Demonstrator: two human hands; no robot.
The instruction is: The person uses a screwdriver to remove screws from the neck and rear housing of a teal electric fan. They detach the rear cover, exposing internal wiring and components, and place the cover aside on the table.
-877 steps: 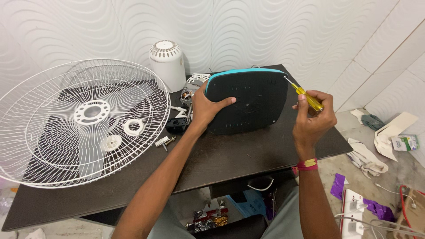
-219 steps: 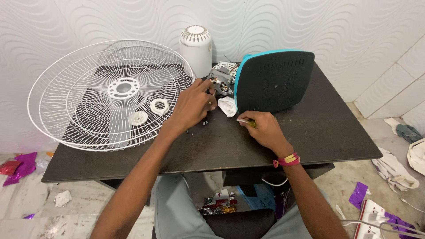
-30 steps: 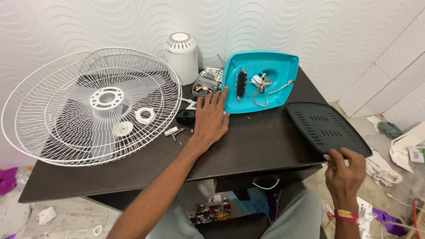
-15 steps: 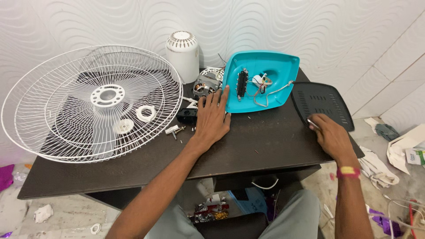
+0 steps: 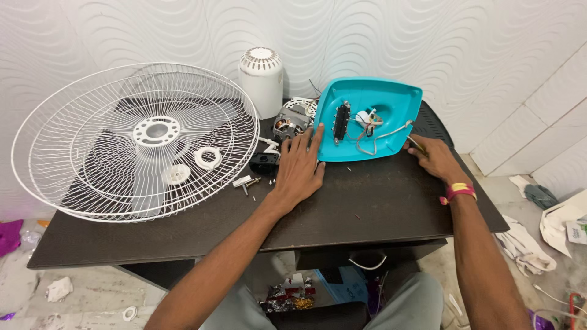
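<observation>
I see the teal fan base shell (image 5: 374,119) propped on edge near the back of the dark table (image 5: 379,205), its hollow inside facing me: a black switch block runs upright at its left, with a white part and loose grey-white wires toward the middle. My left hand (image 5: 302,166) lies flat and open on the table, fingertips touching the shell's lower left rim, gripping nothing. My right hand (image 5: 431,157) rests at the shell's lower right corner, fingers closed around a thin yellowish tool (image 5: 417,145) whose tip I cannot make out. Behind the shell's right edge a black slotted cover (image 5: 435,124) shows in part. Left of the shell sit the bare motor (image 5: 290,124) and a small black box (image 5: 264,162); further left lies the white wire fan guard (image 5: 137,140), and behind the motor a white domed housing (image 5: 262,80) stands upright.
</observation>
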